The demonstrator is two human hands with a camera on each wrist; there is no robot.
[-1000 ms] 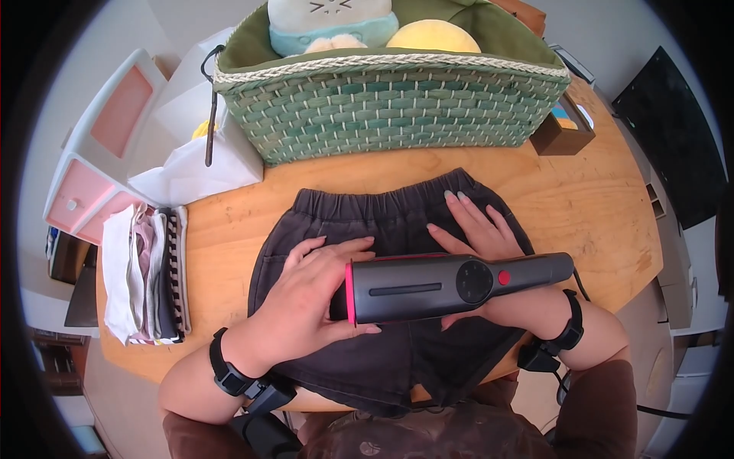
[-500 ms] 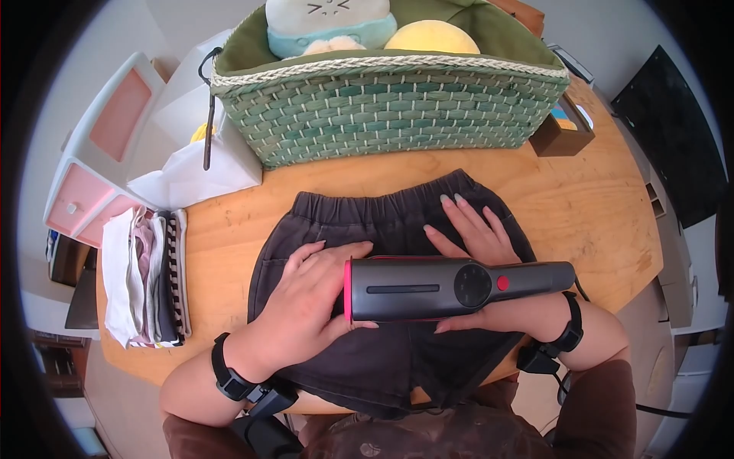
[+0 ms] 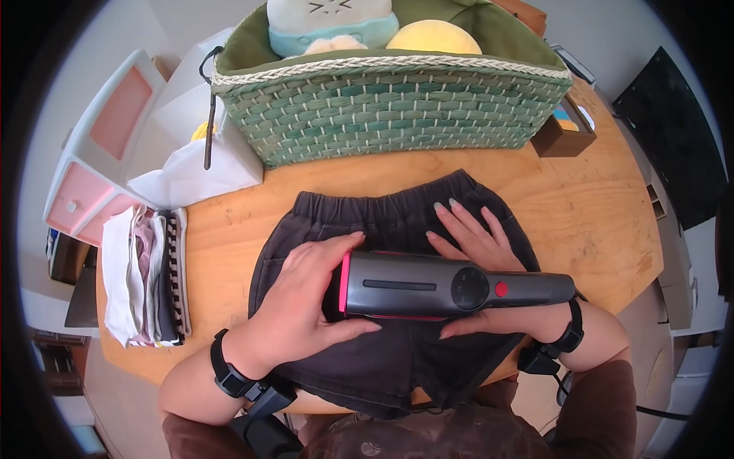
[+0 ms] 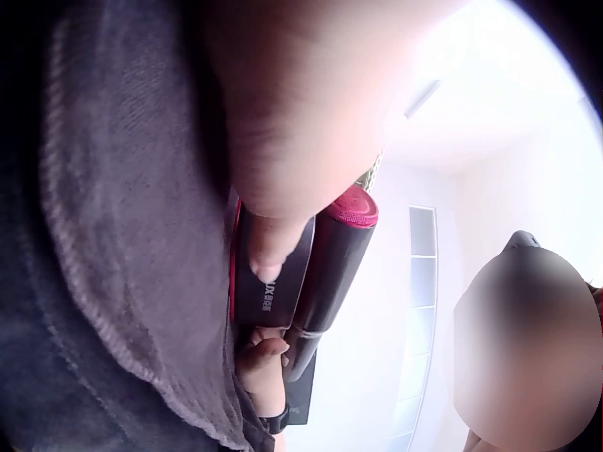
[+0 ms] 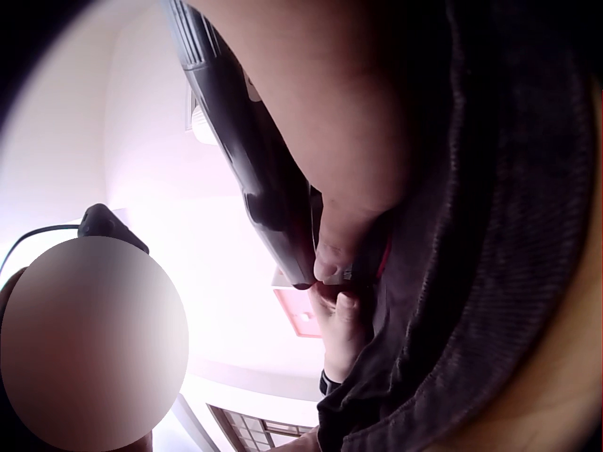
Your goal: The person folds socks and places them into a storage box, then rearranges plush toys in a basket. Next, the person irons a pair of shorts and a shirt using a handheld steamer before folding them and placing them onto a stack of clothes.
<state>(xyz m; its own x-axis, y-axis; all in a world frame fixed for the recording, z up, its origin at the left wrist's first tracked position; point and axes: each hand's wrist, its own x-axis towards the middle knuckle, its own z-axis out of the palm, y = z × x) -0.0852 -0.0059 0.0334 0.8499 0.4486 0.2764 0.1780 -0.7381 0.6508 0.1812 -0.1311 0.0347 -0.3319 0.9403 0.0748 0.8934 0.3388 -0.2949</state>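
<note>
A pair of dark shorts (image 3: 367, 367) lies flat, its elastic waistband toward the back. On it is a dark grey handheld vacuum (image 3: 405, 287) with a red rim, a round display and a red button. My left hand (image 3: 294, 298) grips the rimmed end, thumb on the near side and fingers on the far side. My right hand (image 3: 485, 245) straddles the base under the handle, its fingers spread over the shorts. In the left wrist view, the left thumb (image 4: 268, 259) presses the base's side. In the right wrist view, the right thumb (image 5: 334, 259) touches the base too.
A green woven basket (image 3: 382, 115) with plush toys stands at the back of the wooden table (image 3: 596, 206). Folded cloths (image 3: 145, 283) stand at the left, near a pink and white drawer unit (image 3: 88, 183). A small brown box (image 3: 566, 141) sits at the back right.
The vacuum has swivelled slightly, its handle end coming toward the person. The left fingers have shifted up to its far left corner. The shorts stay in place.
</note>
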